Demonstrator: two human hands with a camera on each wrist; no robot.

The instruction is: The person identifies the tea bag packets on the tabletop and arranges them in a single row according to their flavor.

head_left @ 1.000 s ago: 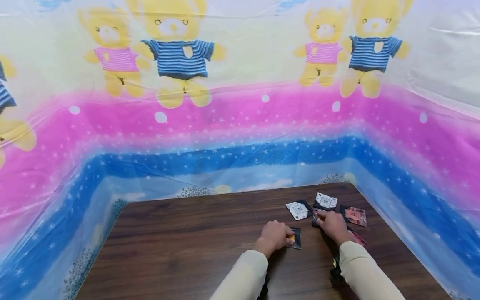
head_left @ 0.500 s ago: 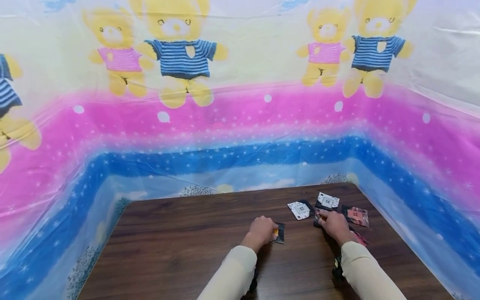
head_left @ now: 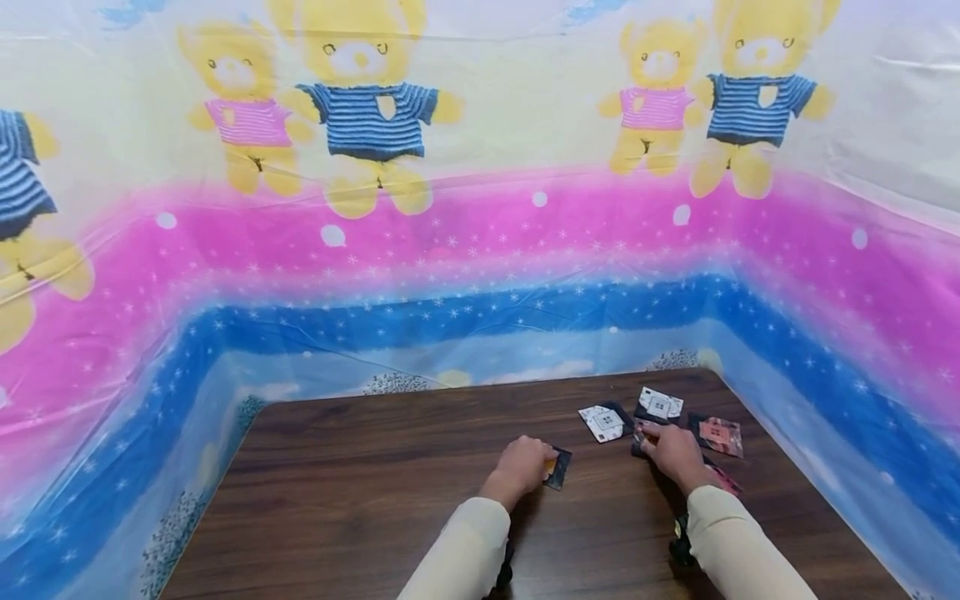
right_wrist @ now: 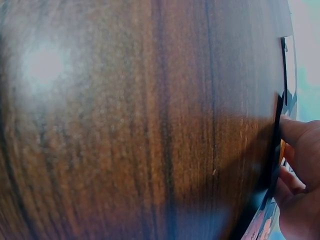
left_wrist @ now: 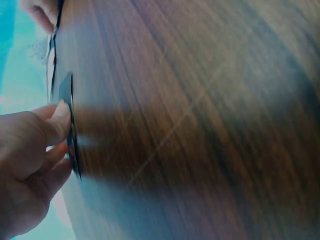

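Observation:
In the head view my left hand (head_left: 522, 467) holds a small flat black packet (head_left: 558, 469) with a yellow-orange patch, low over the table or on it. The left wrist view shows the packet (left_wrist: 73, 135) nearly edge-on, with thumb and fingers at its near face. My right hand (head_left: 675, 454) has its thumb and fingertips on another dark packet (head_left: 639, 442), largely covered by the hand. Seen from the right wrist, this packet (right_wrist: 278, 135) is also edge-on, and the right hand's fingers (right_wrist: 295, 131) bend against it.
Around the right hand lie two white-and-black packets (head_left: 604, 422) and a red-and-black packet (head_left: 717, 434). Another reddish packet (head_left: 724, 478) shows partly beneath the right wrist. The brown wooden table (head_left: 375, 492) meets a bear-printed curtain (head_left: 420, 317) at its back and sides.
My left hand has carried the black packet leftward, away from the right hand, and then nearly stopped. The right hand stays at its packet. The head view has shifted slightly.

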